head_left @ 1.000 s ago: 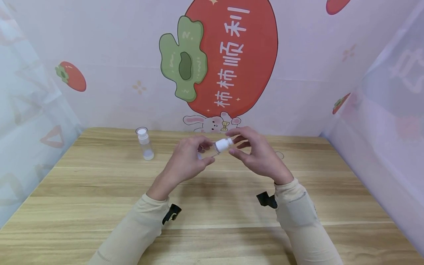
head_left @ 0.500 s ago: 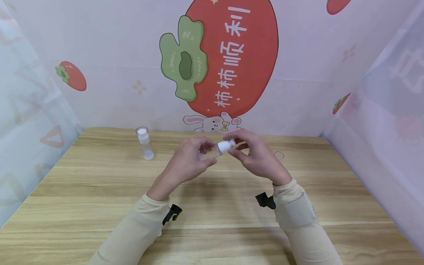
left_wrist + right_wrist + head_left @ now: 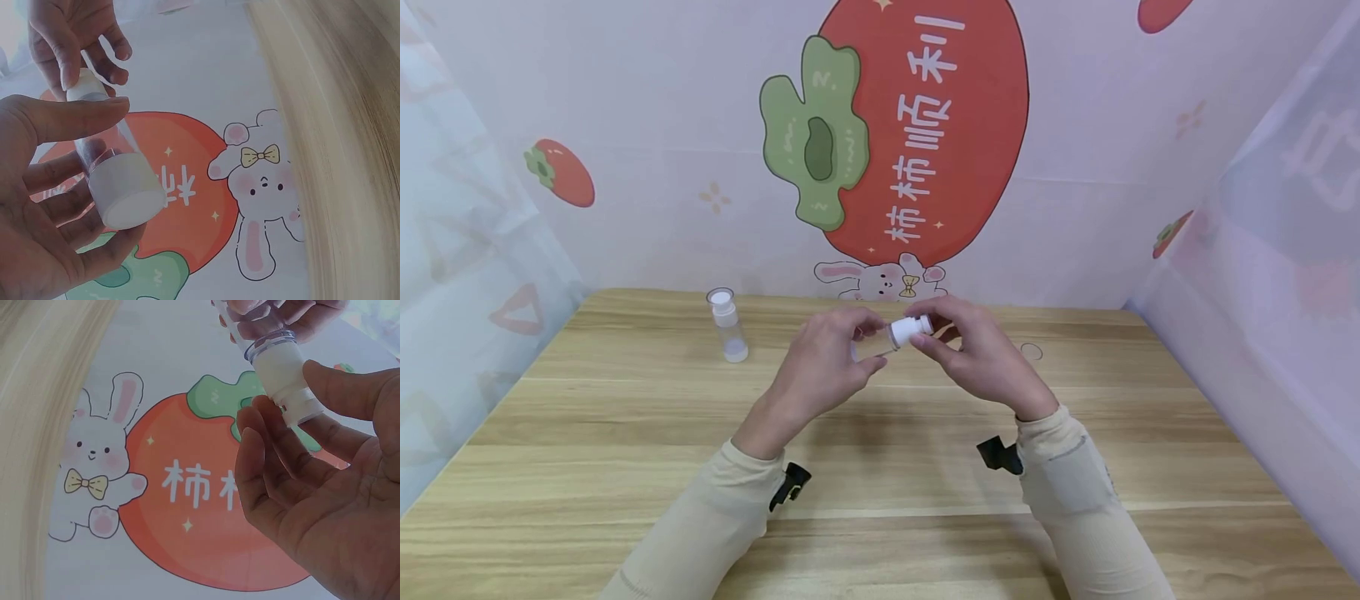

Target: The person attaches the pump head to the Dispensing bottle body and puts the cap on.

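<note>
In the head view a small clear pump bottle (image 3: pixel 874 343) is held tilted above the table, its white top toward the right. My left hand (image 3: pixel 822 358) grips its clear body; the white base (image 3: pixel 128 194) shows below the thumb in the left wrist view. With thumb and fingers, my right hand (image 3: pixel 976 354) pinches the white pump top (image 3: pixel 284 372). The right wrist view shows the thumb on one side of that top and fingertips on the other. A second pump bottle (image 3: pixel 730 327), similar in look, stands at the back left, apart from both hands.
The wooden table (image 3: pixel 880 533) runs back to a printed backdrop (image 3: pixel 1075 242), with cloth walls on both sides. A thin round outline (image 3: pixel 1032 351) lies on the table behind my right wrist; what it is cannot be told.
My right thumb and fingers have closed in from beside the white pump top to pinch it. The left hand keeps its hold on the bottle, and the second bottle stays put.
</note>
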Available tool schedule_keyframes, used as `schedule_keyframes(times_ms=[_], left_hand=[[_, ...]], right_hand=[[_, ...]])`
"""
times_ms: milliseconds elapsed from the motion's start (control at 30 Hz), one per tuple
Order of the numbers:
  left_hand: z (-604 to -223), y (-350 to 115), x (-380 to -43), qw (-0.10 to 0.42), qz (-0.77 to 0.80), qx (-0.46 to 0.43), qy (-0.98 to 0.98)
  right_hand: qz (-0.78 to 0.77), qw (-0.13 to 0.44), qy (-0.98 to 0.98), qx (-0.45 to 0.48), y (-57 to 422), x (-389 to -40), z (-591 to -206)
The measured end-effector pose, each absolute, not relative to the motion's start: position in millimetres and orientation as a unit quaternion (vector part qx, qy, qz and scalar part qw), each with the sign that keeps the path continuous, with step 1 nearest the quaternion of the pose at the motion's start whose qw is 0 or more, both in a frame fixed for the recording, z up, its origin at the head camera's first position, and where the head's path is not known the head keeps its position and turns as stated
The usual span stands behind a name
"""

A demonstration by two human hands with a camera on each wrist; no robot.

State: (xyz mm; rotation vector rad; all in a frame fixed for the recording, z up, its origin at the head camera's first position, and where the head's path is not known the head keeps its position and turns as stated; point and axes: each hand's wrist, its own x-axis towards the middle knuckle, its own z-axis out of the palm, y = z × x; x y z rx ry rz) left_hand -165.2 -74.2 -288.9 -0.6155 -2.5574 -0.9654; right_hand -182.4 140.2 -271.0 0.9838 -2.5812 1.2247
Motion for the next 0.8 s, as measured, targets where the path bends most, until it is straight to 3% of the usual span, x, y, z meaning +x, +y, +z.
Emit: schedule_keyframes(times_ms=[500, 800], left_hand=[[-292.8, -72.8, -164.0, 0.252, -0.268, -0.235, -0.900], [-293.0, -72.8, -164.8, 0.244, -0.271, -0.229, -0.903]], right_hand=[[0.389, 0.048, -0.875, 0.285, 137.2, -184.1, -272.6], [0.389, 0.042, -0.880, 0.269, 137.9, -184.8, -273.2]])
